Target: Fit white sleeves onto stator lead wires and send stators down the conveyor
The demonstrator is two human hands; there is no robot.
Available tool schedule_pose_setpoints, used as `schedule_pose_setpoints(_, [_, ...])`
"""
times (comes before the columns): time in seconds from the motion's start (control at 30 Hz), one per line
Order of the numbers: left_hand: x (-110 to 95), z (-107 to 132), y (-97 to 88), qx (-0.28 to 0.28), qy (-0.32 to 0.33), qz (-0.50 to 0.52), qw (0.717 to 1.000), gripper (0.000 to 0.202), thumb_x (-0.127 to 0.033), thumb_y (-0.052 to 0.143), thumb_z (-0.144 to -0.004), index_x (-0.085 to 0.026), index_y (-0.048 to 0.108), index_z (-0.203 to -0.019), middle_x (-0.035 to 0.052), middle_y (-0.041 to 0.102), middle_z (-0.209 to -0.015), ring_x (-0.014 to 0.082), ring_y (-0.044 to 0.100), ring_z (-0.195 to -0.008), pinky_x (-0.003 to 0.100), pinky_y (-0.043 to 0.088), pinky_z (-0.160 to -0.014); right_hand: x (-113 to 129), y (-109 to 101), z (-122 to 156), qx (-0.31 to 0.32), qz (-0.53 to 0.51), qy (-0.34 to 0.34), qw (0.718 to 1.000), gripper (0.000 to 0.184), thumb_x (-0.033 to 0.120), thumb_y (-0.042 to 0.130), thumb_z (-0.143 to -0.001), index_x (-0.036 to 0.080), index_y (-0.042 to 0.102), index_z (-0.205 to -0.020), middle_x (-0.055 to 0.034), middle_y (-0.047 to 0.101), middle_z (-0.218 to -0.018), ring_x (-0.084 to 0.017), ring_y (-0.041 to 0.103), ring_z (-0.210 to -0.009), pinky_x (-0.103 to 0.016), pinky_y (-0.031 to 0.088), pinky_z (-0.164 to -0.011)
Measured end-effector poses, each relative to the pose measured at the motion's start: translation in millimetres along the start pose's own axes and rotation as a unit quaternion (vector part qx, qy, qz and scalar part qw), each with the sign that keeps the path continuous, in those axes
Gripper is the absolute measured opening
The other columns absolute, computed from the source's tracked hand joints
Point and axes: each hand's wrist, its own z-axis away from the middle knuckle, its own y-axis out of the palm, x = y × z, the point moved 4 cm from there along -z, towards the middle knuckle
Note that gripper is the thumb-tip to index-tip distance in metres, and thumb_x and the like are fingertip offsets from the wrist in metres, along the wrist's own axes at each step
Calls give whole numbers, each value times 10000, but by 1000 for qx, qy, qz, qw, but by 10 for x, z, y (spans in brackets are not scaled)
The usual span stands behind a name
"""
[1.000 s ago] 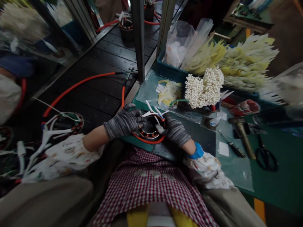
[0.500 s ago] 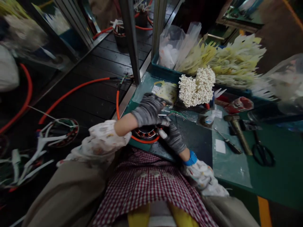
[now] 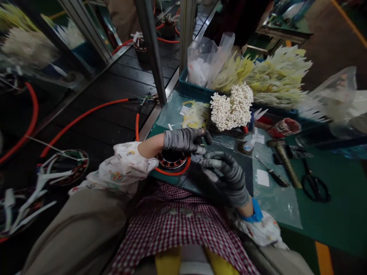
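Observation:
A round motor stator (image 3: pixel 172 162) with copper windings and an orange ring lies at the near edge of the green bench (image 3: pixel 338 225). My left hand (image 3: pixel 185 139), in a grey knit glove, reaches across above it with fingers curled, pinching thin wires or white sleeves I cannot make out clearly. My right hand (image 3: pixel 226 175), also gloved, hovers just right of the stator, fingers bent and partly spread, its thumb near the left hand's fingertips. White sleeved leads poke out between the two hands.
A bundle of white tubes (image 3: pixel 232 107) stands behind the stator, beside yellow strips (image 3: pixel 266 76) in a blue tray and plastic bags (image 3: pixel 209 57). A hammer (image 3: pixel 282 156), a screwdriver (image 3: pixel 271 172) and scissors (image 3: pixel 315 187) lie to the right. Orange cable (image 3: pixel 86 114) and other stators (image 3: pixel 65 166) lie left.
My left hand has swung from the stator's left side up over its top. My right hand has pulled back towards me and turned its back upward, fingers opening.

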Motion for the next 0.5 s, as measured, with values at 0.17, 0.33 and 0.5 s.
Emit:
schedule_pose_setpoints(0.17, [-57,368,108,-190,17,-132,973,565,-586,665,-1078,-218,650,-1506,97,841,-1105,326,807,-1083,564,579,-1173,-138,114,8,-109,-67,68,989,130,328,858,-1031,292,805,-1144,-28,865,-1077,-222,846,-938,-335,712,-799])
schedule_pose_setpoints(0.33, [-89,597,441,-202,83,-357,908,620,-784,654,-1054,-247,762,-1343,118,839,-1322,342,781,-1289,628,448,-1354,-129,165,74,-106,-4,88,990,143,295,869,-1015,291,775,-1123,-33,899,-1072,-237,880,-932,-333,728,-794])
schedule_pose_setpoints(0.5, [-16,689,504,-289,92,-326,895,539,-687,594,-1104,-192,784,-1199,105,871,-1137,316,839,-1110,621,490,-1340,-81,222,99,-57,-5,23,998,193,258,865,-1016,291,765,-1178,-58,898,-1150,-243,889,-1027,-334,734,-838])
